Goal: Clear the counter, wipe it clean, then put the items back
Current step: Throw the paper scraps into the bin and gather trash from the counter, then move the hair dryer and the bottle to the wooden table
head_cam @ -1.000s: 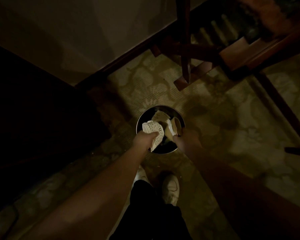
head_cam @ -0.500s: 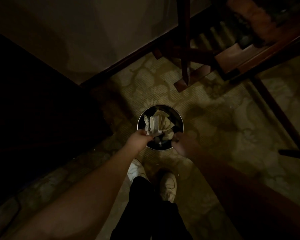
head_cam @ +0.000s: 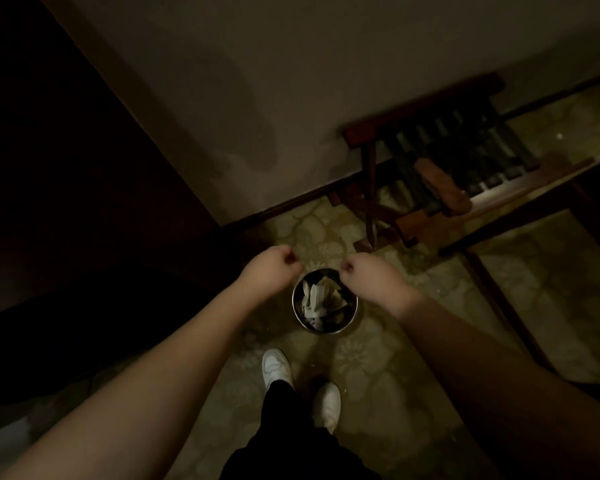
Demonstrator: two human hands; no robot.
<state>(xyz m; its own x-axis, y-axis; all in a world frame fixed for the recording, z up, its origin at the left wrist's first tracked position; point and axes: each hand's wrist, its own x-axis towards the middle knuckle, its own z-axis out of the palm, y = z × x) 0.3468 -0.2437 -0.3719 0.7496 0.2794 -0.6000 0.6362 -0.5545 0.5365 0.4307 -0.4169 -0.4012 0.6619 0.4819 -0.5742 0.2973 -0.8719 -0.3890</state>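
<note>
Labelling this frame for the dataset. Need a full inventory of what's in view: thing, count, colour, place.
bin: 1, round, metallic rim, on the floor ahead of the feet
crumpled paper: several pieces, whitish and tan, inside the bin
folding rack: 1, dark reddish wood with dark straps, against the wall at upper right
cloth: 1, brownish, lying on the rack
carpet: 1, beige with floral pattern, covering the floor
wall: 1, pale, at the top
dark furniture: 1, near black, at left; too dark to identify
shoes: 2, white, bottom centre
trousers: 1, black, bottom centre
left hand: 1, fingers curled, holding nothing, above the bin
right hand: 1, fingers curled, holding nothing, above the bin
</note>
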